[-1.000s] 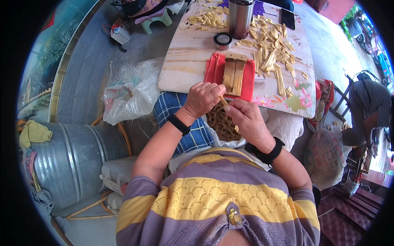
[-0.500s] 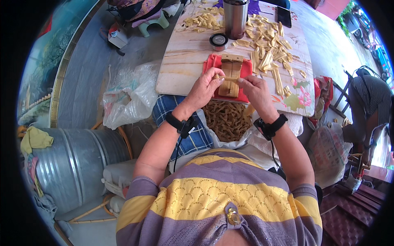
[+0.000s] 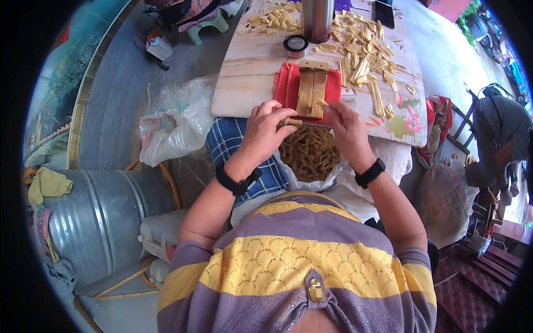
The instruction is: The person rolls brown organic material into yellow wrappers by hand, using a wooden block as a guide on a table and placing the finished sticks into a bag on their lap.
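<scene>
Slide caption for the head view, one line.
Left hand holding a small brown piece, right hand beside a wooden block on red cloth, pale yellow strips on the table.

Your pale, flower-printed table [image 3: 244, 83] carries a red cloth [image 3: 285, 86] at its near edge. Farther up stand a steel flask [image 3: 317, 22] and round lid [image 3: 296, 46], with yellow strips [image 3: 362, 67] either side and a dark phone [image 3: 383, 15] far right.

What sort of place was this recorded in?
Probably a home or small informal workshop open to the outdoors: a flower-printed table strewn with yellowish strips, a large metal drum, and what look like vehicles outside.
</scene>
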{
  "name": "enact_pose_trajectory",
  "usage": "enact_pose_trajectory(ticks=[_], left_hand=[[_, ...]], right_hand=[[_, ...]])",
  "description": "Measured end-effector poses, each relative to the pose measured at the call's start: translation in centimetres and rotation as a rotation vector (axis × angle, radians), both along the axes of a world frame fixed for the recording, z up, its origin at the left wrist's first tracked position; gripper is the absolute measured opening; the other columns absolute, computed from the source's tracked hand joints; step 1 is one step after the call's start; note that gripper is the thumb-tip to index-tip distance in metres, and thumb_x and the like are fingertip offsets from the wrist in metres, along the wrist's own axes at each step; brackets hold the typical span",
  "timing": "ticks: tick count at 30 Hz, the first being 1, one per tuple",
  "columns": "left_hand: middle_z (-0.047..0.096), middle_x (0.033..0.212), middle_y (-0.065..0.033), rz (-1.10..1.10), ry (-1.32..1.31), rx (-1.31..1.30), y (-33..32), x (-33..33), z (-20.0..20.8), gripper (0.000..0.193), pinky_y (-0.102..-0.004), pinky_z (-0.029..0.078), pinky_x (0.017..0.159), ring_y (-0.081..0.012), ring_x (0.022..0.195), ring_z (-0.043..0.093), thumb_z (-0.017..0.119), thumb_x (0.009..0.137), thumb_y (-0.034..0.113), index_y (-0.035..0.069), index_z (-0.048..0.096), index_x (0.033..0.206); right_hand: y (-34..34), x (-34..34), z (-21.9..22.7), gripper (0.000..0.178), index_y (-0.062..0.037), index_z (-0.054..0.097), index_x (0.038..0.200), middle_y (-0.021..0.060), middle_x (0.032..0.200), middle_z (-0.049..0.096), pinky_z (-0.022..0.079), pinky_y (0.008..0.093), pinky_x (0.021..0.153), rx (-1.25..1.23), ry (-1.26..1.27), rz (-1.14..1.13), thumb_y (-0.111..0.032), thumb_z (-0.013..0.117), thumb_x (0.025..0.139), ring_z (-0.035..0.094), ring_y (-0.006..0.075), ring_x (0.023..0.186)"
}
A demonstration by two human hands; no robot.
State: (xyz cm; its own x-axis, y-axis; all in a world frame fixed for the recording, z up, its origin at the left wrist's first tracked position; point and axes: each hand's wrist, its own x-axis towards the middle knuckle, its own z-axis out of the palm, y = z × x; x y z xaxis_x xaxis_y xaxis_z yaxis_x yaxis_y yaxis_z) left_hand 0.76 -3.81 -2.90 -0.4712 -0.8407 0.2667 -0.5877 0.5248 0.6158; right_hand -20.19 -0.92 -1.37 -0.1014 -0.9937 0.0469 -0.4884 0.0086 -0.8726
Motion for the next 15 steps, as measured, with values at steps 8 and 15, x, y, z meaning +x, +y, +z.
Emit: enact_pose_trajectory(ticks=[8,15], left_hand=[[0.062,0.102,-0.0037,-0.158,1.037,1.408,4.5,-0.9,-1.8,0.028,-0.0274,0.05,0.082,-0.0113,0.091,0.061,0.047,0.098,0.028,0.005,0.056,0.112],[0.06,0.097,-0.0033,-0.031,1.133,1.327,4.7,-2.0,0.0,0.027,-0.0269,0.05,0.077,-0.0122,0.087,0.06,0.049,0.097,0.022,0.001,0.056,0.113]], right_hand=[[4.3,4.0,-0.2,0.015,-0.0012,0.063,0.096,0.0119,0.081,0.059,0.047,0.036,0.069,-0.511,-0.104,0.3,-0.008,0.066,0.082,0.055,0.0295,0.074],[5.6,4.5,0.0,0.017,-0.001,0.059,0.104,0.0051,0.079,0.058,0.045,0.025,0.067,-0.016,-0.437,0.378,-0.015,0.051,0.097,0.053,0.0063,0.076]])
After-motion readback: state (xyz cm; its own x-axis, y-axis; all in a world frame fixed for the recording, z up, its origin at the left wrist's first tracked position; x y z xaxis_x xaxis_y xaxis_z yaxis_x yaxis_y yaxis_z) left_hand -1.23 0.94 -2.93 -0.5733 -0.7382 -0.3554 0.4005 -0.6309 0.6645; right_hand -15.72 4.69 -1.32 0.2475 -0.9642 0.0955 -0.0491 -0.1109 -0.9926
